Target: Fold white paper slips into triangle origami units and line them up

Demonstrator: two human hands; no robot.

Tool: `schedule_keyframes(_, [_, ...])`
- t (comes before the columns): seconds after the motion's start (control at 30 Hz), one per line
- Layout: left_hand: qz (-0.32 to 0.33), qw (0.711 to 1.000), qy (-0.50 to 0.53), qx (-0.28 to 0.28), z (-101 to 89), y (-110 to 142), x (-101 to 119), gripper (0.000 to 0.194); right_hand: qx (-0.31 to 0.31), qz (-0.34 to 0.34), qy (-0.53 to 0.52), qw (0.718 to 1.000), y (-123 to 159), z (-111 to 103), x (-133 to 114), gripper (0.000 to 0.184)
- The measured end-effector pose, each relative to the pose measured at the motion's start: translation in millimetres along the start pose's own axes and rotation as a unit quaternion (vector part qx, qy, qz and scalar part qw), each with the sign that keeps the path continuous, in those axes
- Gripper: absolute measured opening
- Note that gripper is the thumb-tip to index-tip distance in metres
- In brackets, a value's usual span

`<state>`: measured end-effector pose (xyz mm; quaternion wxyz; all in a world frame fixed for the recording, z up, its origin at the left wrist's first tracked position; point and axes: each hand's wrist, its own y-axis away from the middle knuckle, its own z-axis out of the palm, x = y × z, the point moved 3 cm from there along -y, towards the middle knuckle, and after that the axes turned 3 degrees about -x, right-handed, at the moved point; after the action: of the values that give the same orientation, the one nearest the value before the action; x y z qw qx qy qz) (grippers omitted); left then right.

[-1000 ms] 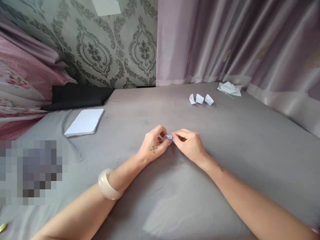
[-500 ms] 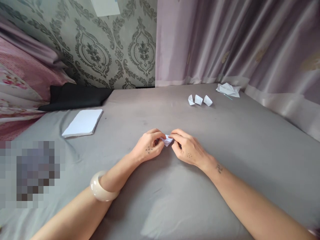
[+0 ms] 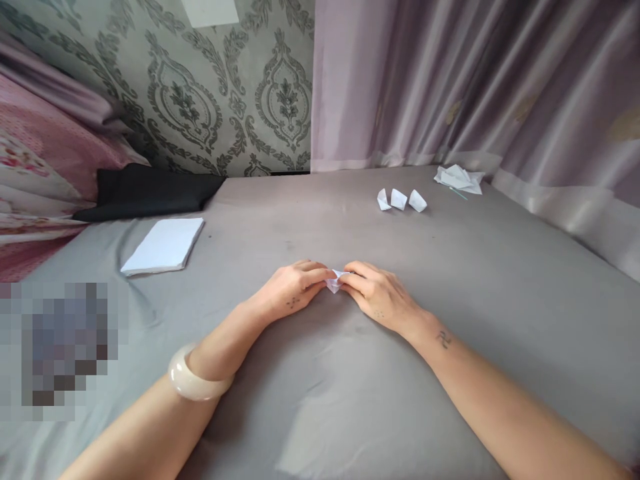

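Observation:
Between my two hands is a small folded piece of white paper [image 3: 334,283], with a pointed corner toward me. My left hand [image 3: 296,287] pinches its left side, thumb and fingers closed together. On the other side my right hand [image 3: 376,291] grips the right part of the paper with its fingertips. The fingers cover much of the folds. Both hands rest low over the grey sheet [image 3: 320,373]. A white bangle [image 3: 197,377] circles my left forearm.
Three small folded paper pieces [image 3: 399,199] stand in a row farther back. Behind them at the right lie crumpled white papers [image 3: 459,178] with a thin stick [image 3: 459,193]. A stack of white paper [image 3: 165,247] and a black cloth [image 3: 155,192] lie at left. Curtains [image 3: 400,87] border the back.
My left hand has flattened, its fingers now straighter along the paper. The right thumb and fingers have closed in on the paper's right side. The view has shifted very slightly.

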<state>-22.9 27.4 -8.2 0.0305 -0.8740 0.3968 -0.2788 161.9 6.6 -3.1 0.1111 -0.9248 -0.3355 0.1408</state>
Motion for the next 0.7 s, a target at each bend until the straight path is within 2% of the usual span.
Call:
schedule_keyframes(0.3, [-0.014,1.0,-0.017,-0.001,-0.8,-0.9,-2.0,0.016,0.01,0.019,-0.022,1.0,2.1,-0.4,0.4,0.023])
schedule_keyframes(0.47, [-0.084,0.994,0.074,0.014,-6.7,-2.1,-2.8,0.011,0.03,0.063,-0.107,0.992,2.3,-2.0,5.4,0.02])
schedule_keyframes(0.57, [-0.144,0.968,0.199,0.042,-9.3,-2.4,-1.8,0.01,0.056,0.098,-0.181,0.977,1.0,-4.3,8.2,0.018])
schedule_keyframes(0.7, [-0.157,0.899,0.405,0.059,-3.0,-4.1,0.7,0.02,0.079,0.128,-0.254,0.955,-1.2,-6.8,6.5,0.018])
